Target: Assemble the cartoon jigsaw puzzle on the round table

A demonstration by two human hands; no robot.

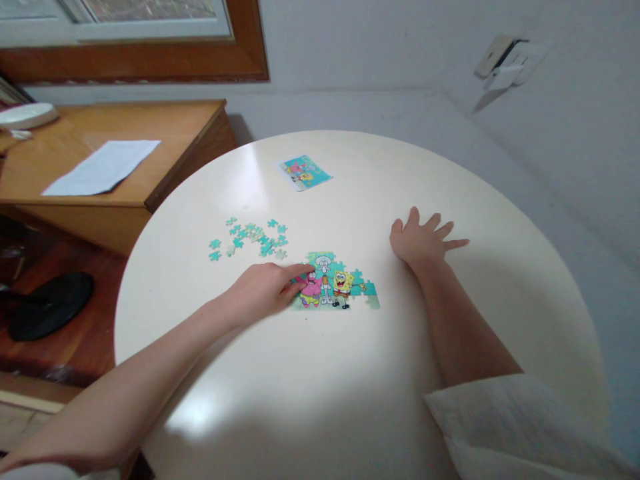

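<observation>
A partly assembled cartoon jigsaw puzzle lies near the middle of the round white table, with a stepped, uneven upper and right edge. My left hand rests at its left side. The index finger reaches over the pink starfish figure, the thumb is a little below it and apart, and the other fingers are hidden. No loose piece shows between finger and thumb. To the right of the puzzle, my right hand lies on the tabletop with fingers spread, holding nothing. Several loose teal and pale green puzzle pieces are scattered beyond my left hand.
A small picture card with the same cartoon figures lies toward the far side of the round table. On the left stands a wooden desk with a sheet of paper. A wall socket is at upper right.
</observation>
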